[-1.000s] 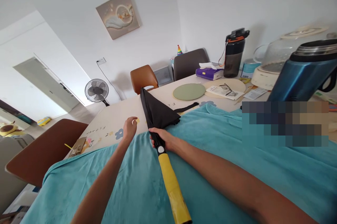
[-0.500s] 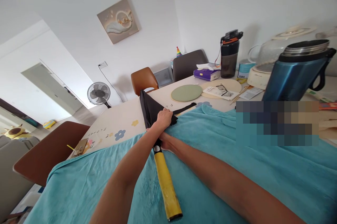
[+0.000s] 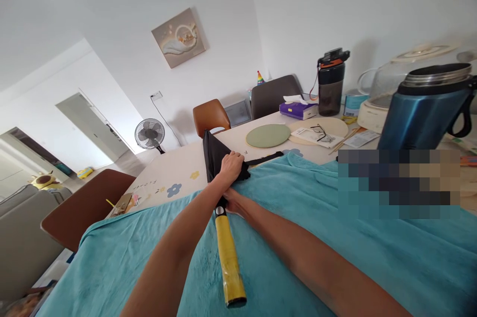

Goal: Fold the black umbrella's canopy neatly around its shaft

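Observation:
A folded black umbrella (image 3: 214,150) with a yellow handle (image 3: 228,257) lies on a turquoise cloth (image 3: 283,262), its tip pointing away from me. My left hand (image 3: 231,167) is closed over the dark canopy fabric, reaching across above my right wrist. Lower down, just above the handle, my right hand (image 3: 231,198) wraps around the umbrella; my left forearm hides part of its fingers. From the canopy a black strap (image 3: 265,158) stretches out to the right on the table.
The table (image 3: 156,173) holds a green round mat (image 3: 268,135), eyeglasses (image 3: 321,133) on paper, a purple tissue pack (image 3: 298,110), a dark bottle (image 3: 331,83) and a large blue flask (image 3: 419,108) at right. Chairs (image 3: 211,116) stand around it; a fan (image 3: 149,133) is behind.
The view has shifted slightly, so the room sits further right and lower. Against it, the handle end has swung a little left. Both hands keep their hold on the umbrella.

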Demonstrator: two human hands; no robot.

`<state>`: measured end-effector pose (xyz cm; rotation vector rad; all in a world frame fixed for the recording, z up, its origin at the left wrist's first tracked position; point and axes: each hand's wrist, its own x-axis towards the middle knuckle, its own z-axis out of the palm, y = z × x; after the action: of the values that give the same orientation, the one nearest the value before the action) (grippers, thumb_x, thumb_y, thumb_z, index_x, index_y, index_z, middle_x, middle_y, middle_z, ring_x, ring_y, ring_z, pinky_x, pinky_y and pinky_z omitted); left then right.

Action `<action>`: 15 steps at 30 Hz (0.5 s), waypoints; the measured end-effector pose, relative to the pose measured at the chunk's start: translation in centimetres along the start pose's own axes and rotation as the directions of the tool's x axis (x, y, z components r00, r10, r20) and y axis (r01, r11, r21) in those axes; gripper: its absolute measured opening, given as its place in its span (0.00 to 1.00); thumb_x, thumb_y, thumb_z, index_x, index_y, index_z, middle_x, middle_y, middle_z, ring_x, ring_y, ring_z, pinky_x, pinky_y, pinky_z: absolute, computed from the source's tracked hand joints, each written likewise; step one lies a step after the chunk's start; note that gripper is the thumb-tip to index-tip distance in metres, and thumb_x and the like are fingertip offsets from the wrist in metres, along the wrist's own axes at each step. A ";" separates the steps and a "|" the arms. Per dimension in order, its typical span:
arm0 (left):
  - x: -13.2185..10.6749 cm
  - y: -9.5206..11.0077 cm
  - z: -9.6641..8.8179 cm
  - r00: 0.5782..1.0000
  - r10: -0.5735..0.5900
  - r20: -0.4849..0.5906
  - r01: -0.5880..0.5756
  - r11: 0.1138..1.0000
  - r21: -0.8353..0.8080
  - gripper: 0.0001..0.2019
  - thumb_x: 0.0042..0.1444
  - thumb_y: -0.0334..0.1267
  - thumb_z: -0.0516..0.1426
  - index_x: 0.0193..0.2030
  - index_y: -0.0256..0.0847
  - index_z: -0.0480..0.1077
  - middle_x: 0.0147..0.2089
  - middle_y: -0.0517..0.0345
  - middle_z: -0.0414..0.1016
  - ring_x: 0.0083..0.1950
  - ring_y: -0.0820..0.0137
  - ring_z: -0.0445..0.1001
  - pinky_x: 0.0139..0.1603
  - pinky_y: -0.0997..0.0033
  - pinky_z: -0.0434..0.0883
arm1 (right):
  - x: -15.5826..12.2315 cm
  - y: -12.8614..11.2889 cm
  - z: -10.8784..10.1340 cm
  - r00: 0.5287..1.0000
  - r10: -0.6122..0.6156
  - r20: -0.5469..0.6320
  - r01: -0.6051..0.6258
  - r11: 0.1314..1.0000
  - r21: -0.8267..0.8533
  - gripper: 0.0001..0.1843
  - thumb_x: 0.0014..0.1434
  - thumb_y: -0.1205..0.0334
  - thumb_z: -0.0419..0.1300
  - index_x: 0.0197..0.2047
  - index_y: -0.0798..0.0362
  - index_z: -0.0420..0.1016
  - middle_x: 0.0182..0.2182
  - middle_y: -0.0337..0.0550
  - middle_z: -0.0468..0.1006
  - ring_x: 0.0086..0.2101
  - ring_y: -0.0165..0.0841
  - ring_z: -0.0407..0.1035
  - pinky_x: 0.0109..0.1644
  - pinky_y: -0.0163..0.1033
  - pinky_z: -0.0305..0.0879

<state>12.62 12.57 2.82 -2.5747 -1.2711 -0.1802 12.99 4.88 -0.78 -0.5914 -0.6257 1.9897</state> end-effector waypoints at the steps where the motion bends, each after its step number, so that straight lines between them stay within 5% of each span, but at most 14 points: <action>1: 0.0 -0.3 -0.4 0.998 -0.028 -0.051 0.026 0.999 -0.041 0.13 0.60 0.31 0.44 0.41 0.40 0.70 0.43 0.50 0.72 0.49 0.64 0.65 0.44 0.66 0.64 | 0.1 0.1 -0.1 1.000 0.028 -0.006 -0.028 1.000 -0.009 0.14 0.62 0.59 0.53 0.46 0.60 0.68 0.39 0.47 0.72 0.35 0.32 0.70 0.37 0.41 0.69; 4: -0.3 -2.4 -1.7 0.961 -0.183 -0.208 0.121 0.953 -0.279 0.12 0.57 0.29 0.46 0.41 0.43 0.67 0.44 0.53 0.72 0.47 0.67 0.67 0.42 0.69 0.65 | 0.6 0.3 -0.4 0.993 0.115 -0.022 -0.116 0.993 -0.028 0.12 0.61 0.62 0.52 0.31 0.62 0.68 0.22 0.42 0.70 0.21 0.30 0.66 0.23 0.36 0.66; 7: -1.2 -5.6 -3.1 0.874 -0.395 -0.284 0.151 0.775 -0.613 0.13 0.51 0.25 0.46 0.38 0.43 0.66 0.36 0.59 0.72 0.36 0.72 0.70 0.35 0.73 0.66 | 0.9 0.3 -0.6 0.986 0.165 -0.035 -0.166 0.986 -0.025 0.12 0.58 0.61 0.55 0.27 0.59 0.65 0.18 0.40 0.68 0.17 0.28 0.64 0.20 0.35 0.65; 11: -4.2 -10.3 -3.6 0.760 -0.610 -0.225 0.145 0.496 -0.856 0.10 0.47 0.29 0.47 0.34 0.42 0.65 0.21 0.66 0.62 0.19 0.77 0.61 0.19 0.79 0.58 | 0.7 -0.2 -0.6 0.976 0.211 -0.050 -0.210 0.977 0.033 0.11 0.56 0.59 0.57 0.28 0.58 0.64 0.19 0.38 0.69 0.17 0.27 0.64 0.19 0.34 0.65; 15: -8.0 -14.4 -2.7 0.704 -0.701 -0.109 0.195 0.339 -0.920 0.08 0.43 0.34 0.51 0.31 0.39 0.68 0.19 0.65 0.60 0.19 0.77 0.60 0.17 0.79 0.59 | 0.3 -0.7 -0.4 0.971 0.236 -0.040 -0.232 0.968 0.092 0.18 0.57 0.50 0.56 0.28 0.58 0.64 0.18 0.38 0.69 0.16 0.27 0.64 0.17 0.33 0.65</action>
<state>-3.63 14.09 6.13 -2.3013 -1.9944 -1.9884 13.55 5.49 -0.68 -0.6864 -0.4523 2.2025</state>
